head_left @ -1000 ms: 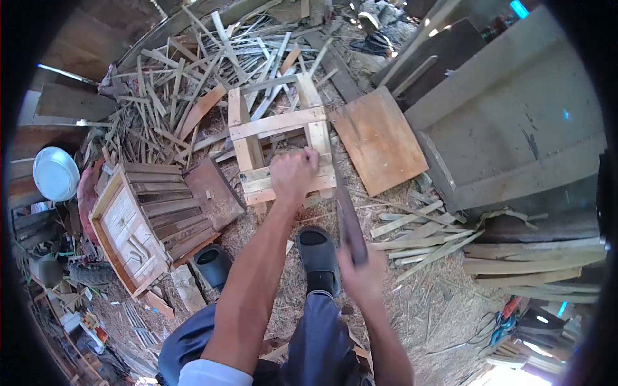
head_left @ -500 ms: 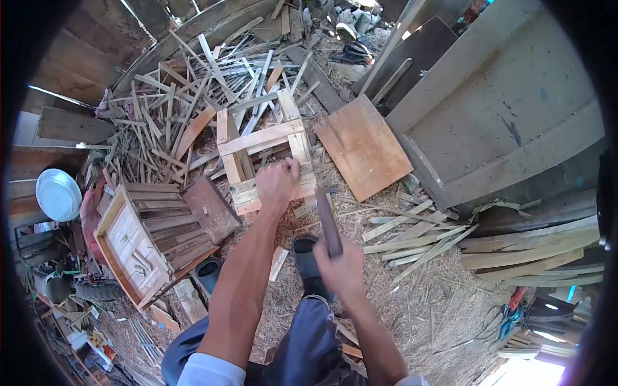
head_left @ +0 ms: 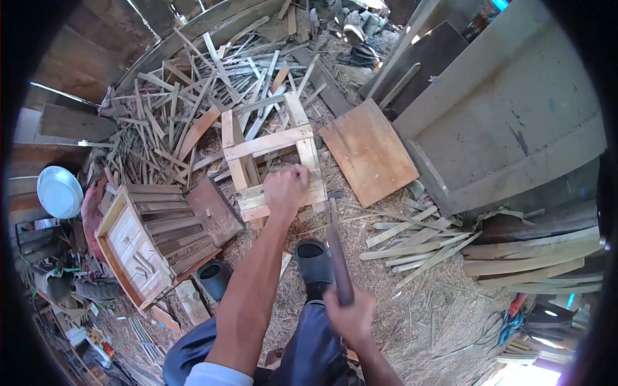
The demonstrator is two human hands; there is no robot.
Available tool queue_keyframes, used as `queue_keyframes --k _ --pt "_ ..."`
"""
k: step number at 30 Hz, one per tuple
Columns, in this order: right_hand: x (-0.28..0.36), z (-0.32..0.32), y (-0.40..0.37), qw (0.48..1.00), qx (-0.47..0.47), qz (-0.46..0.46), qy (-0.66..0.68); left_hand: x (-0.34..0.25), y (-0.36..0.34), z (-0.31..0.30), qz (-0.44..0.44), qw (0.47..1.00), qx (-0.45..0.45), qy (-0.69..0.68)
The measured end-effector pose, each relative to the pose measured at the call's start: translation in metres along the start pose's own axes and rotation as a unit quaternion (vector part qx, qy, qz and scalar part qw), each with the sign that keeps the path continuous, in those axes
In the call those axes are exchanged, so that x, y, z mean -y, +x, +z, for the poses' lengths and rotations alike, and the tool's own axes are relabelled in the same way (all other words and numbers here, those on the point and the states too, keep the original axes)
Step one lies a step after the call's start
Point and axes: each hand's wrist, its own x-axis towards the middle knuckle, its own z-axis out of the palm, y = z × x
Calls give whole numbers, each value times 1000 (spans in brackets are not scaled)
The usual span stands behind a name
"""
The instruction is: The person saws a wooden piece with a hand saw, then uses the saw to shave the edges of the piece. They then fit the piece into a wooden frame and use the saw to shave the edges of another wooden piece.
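A small frame of pale wooden slats (head_left: 267, 143) stands on the shavings-covered ground in front of my feet. My left hand (head_left: 286, 190) is closed on its near part, by the slat at the right corner; what the fingers hold is hidden beneath them. My right hand (head_left: 351, 315) is wrapped round the dark handle of a hammer (head_left: 338, 257). The hammer's head lies close to the near right corner of the frame, a little right of my left hand.
Loose sticks (head_left: 170, 122) are heaped behind the frame. A flat wooden panel (head_left: 372, 153) lies to its right, with slats (head_left: 418, 244) below. A slatted wooden piece (head_left: 138, 257) and a white basin (head_left: 59, 192) are on the left.
My right hand has moved down, nearer to my body, with the hammer. My left hand stays on the frame, and the whole view has shifted slightly.
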Motion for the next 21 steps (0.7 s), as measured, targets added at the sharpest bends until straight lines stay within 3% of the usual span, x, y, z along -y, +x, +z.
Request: queue_keyframes --k 1,3,6,7,8,10,11,13,14,16,17,19,21 --pt "-3 10 22 997 3 -24 -79 -2 0 3 2 1000 -4 9" --pt "1 33 78 999 32 24 -26 -2 1 1 -4 1000 10 25" --pt "20 20 59 998 27 -9 -63 5 4 0 3 1000 20 22" --pt "6 16 29 996 -12 -77 -45 -1 14 3 8 1000 11 13" --pt "3 10 9 996 -8 -76 -50 -1 6 1 1 999 49 5" --pt "10 2 -10 998 -27 -41 36 3 5 0 -2 997 82 0" --pt "5 0 12 998 22 -5 -61 0 1 0 -3 998 64 13" --pt "-6 22 86 996 28 62 -55 -2 3 -3 -4 999 25 22" --pt "-2 25 84 996 30 59 -53 -1 5 -6 -4 999 22 25" --pt "6 24 63 997 3 -30 -72 -1 7 -9 -2 999 28 23" --pt "9 11 33 996 2 -33 -84 -3 7 -5 -3 999 26 18" --pt "-7 -1 -17 999 -4 3 35 1 3 2 -14 999 41 20" --pt "-4 10 9 1000 3 3 0 1 2 4 -10 999 27 20"
